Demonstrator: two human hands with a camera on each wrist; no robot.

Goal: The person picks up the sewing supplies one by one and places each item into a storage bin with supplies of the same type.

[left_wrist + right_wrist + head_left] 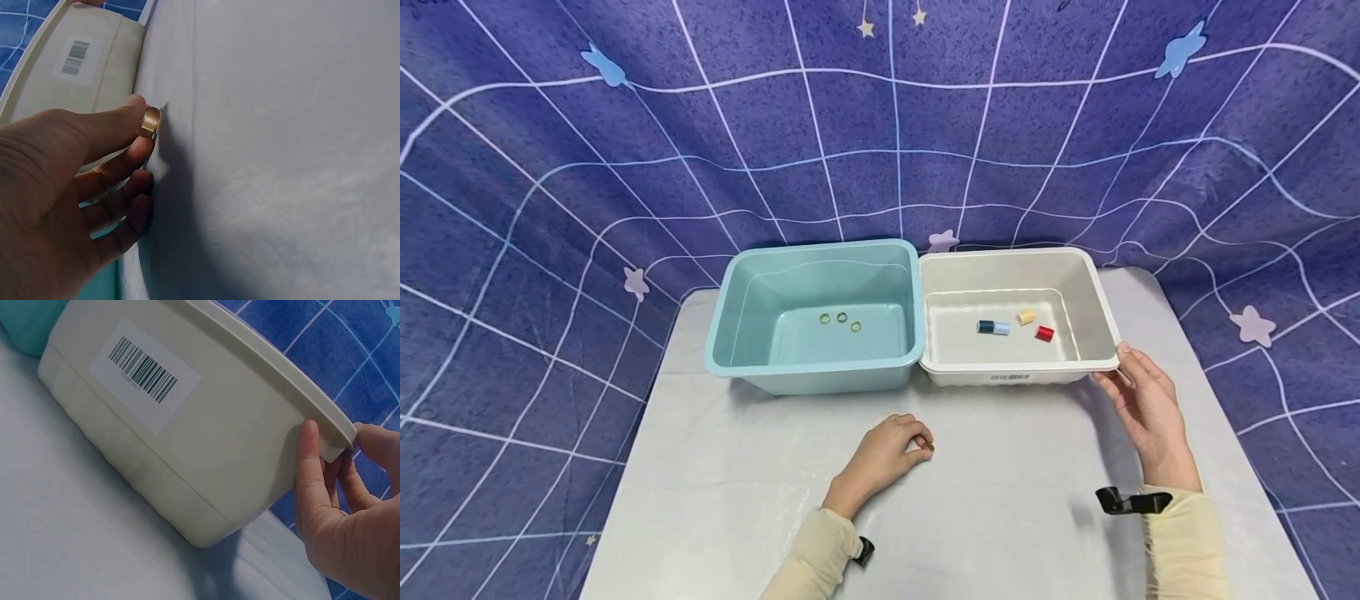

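Between thumb and forefinger my left hand [891, 450] pinches a gold-coloured ring [149, 122], low over the table in front of the two bins. My right hand [1146, 404] grips the near right corner of the white bin [1018, 367], thumb at the rim and fingers below it. Inside that bin lie thread spools: a dark one [985, 327] against a light blue one [1002, 328], a yellow one [1026, 317] and a red one [1044, 333]. Three similar rings [842, 317] lie on the floor of the teal bin [812, 368].
Both bins stand side by side at the back of the table [1000, 483], which has a pale cover. A barcode label [145, 375] is on the white bin's front. Behind and beside the table hangs a blue curtain [850, 125] with white lines and stars.
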